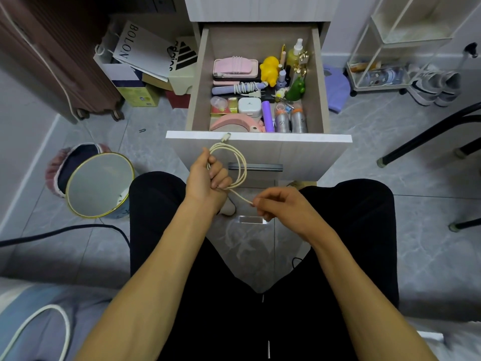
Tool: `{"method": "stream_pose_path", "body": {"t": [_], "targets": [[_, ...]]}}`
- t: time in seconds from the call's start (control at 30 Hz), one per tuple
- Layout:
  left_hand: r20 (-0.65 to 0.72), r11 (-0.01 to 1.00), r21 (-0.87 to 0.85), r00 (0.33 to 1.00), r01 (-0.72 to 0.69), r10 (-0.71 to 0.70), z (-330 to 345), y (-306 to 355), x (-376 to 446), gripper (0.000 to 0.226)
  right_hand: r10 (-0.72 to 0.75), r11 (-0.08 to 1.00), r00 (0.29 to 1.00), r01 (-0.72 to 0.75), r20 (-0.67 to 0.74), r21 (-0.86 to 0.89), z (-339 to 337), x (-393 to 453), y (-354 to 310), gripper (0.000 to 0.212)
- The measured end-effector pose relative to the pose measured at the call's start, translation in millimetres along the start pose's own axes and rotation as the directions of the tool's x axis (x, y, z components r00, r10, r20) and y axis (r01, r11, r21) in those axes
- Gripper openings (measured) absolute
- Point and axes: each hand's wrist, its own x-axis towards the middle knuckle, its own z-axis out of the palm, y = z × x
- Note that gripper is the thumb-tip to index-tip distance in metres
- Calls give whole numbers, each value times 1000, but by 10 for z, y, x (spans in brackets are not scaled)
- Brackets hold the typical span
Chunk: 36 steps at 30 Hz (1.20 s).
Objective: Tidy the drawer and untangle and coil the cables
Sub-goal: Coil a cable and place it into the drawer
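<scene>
A cream-white cable [240, 162] is looped in front of the open drawer [260, 138]. My left hand [205, 178] grips the loops, its fingers curled round them. The cable's plug end pokes up at the drawer's front edge. My right hand [279, 207] pinches the loose tail of the same cable, below and to the right of the coil. Inside the drawer lie a pink case, a yellow duck toy [269, 70], a purple device wrapped in a white cord [244, 87], a white box, bottles and spray cans.
A round gold-rimmed bin [97, 185] stands on the floor at left. Paper bags and boxes [145, 63] and a suitcase sit at the back left. A wire rack and shoes [432, 84] are at right, with black chair legs near them. Another white cable [39, 327] lies at bottom left.
</scene>
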Motion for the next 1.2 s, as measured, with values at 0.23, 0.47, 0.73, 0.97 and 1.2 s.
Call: {"method": "stream_pose_path", "body": {"t": [0.23, 0.47, 0.73, 0.97, 1.2], "targets": [[-55, 989, 142, 998, -33, 42, 35, -108, 2, 39, 14, 964, 978, 43, -208, 264, -8, 50, 48, 16], [-161, 978, 199, 982, -69, 102, 28, -294, -64, 39, 18, 808, 942, 184, -335, 560, 190, 153, 49, 6], [-110, 899, 431, 985, -74, 134, 31, -301, -119, 40, 13, 810, 976, 118, -219, 574, 275, 185, 20, 8], [59, 572, 790, 956, -220, 286, -11, -272, -114, 26, -66, 925, 914, 206, -401, 319, 339, 167, -7, 8], [296, 440, 820, 929, -366, 221, 226, 207, -67, 23, -188, 964, 900, 245, -394, 100, 80, 357, -389, 9]]}}
